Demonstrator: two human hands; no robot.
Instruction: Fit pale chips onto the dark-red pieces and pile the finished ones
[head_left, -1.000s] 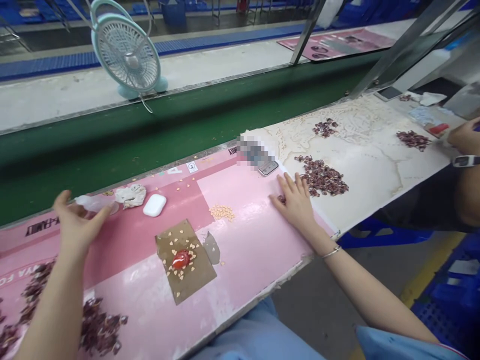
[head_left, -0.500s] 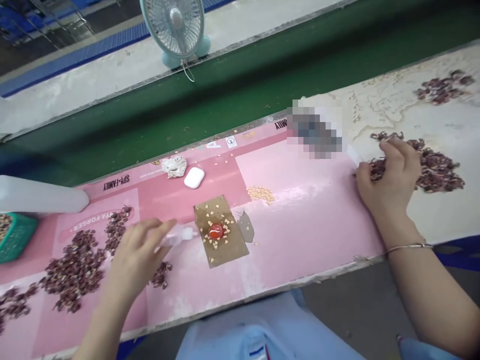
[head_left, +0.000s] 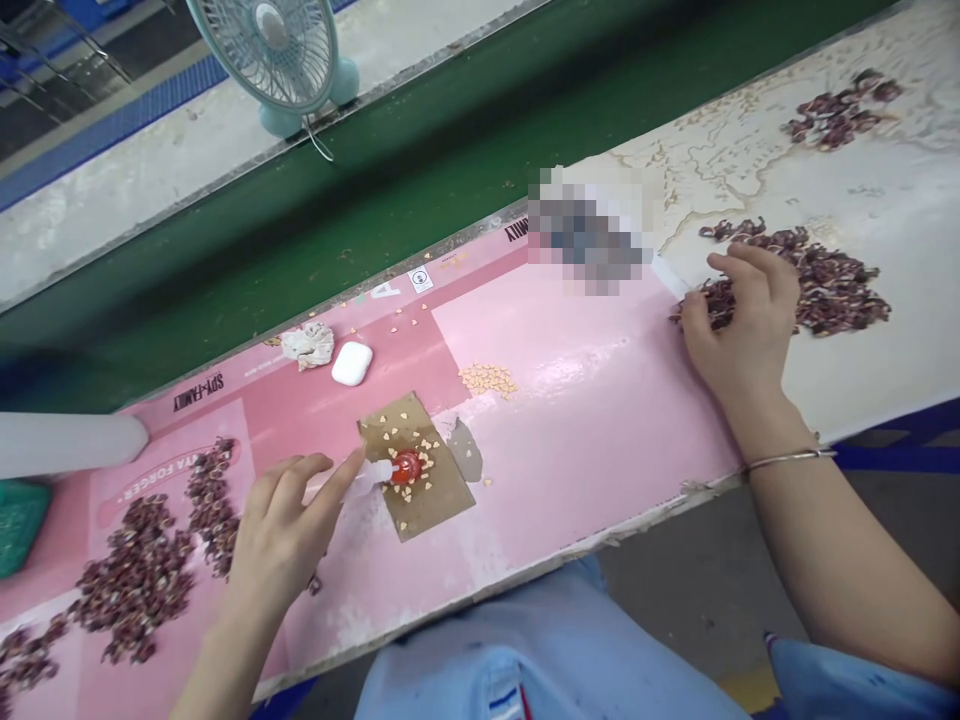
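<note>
My left hand (head_left: 289, 525) is closed around a small clear squeeze bottle (head_left: 373, 474) with a whitish nozzle. The nozzle tip meets a glossy red blob (head_left: 406, 467) on a brown card (head_left: 435, 508). Small pale heart-like pieces (head_left: 427, 445) lie scattered around the blob. Over on the right, my right hand (head_left: 750, 320) rests at a pile of small dark red pieces (head_left: 840, 290), thumb and fingers apart. Its palm side is hidden, and no held piece shows.
More dark red pieces (head_left: 135, 570) are heaped left of my left hand. Pale pieces (head_left: 487, 380) lie beyond the card. A white rounded case (head_left: 352, 363) sits beside crumpled tissue (head_left: 311, 345). A white bottle (head_left: 67, 445), a green container (head_left: 19, 525) and a fan (head_left: 274, 50) stand around.
My left hand has brought the squeeze bottle rightward over the card, its nozzle now at the red blob. My right hand stays by its pile. The whole view has shifted slightly.
</note>
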